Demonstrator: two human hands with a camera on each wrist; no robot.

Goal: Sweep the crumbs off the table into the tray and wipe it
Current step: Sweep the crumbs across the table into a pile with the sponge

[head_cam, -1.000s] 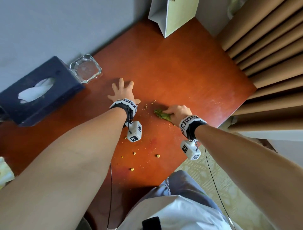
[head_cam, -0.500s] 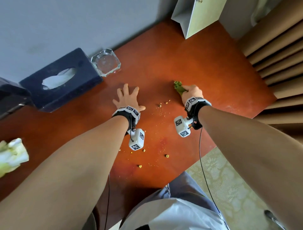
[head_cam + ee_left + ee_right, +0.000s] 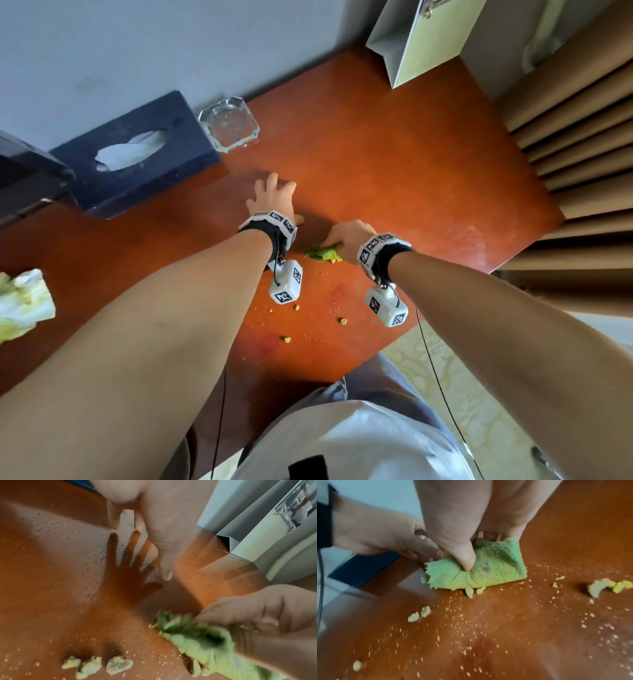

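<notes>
On the reddish-brown tabletop (image 3: 394,164), near its middle, the right hand (image 3: 347,236) pinches a folded green cloth (image 3: 322,254) — thumb on top, fingers curled behind it in the right wrist view — and presses it flat against the wood. Yellow crumbs (image 3: 342,321) lie scattered on the near side of the cloth: a few larger lumps and a spray of fine specks, with two small bits touching the cloth's lower edge (image 3: 473,591). The left hand (image 3: 272,198) sits just beside the right, farther from the person, fingers spread and straight, holding nothing; from the left wrist view its fingertips (image 3: 114,526) look to be at the surface, though contact is hard to judge. Against the wall stand a dark blue tissue box (image 3: 137,154) and, just beside it, a clear glass ashtray (image 3: 228,124). A white paper bag (image 3: 421,37) stands at the far corner — well apart from both hands. Crumpled pale paper (image 3: 24,305) shows at the left edge.
</notes>
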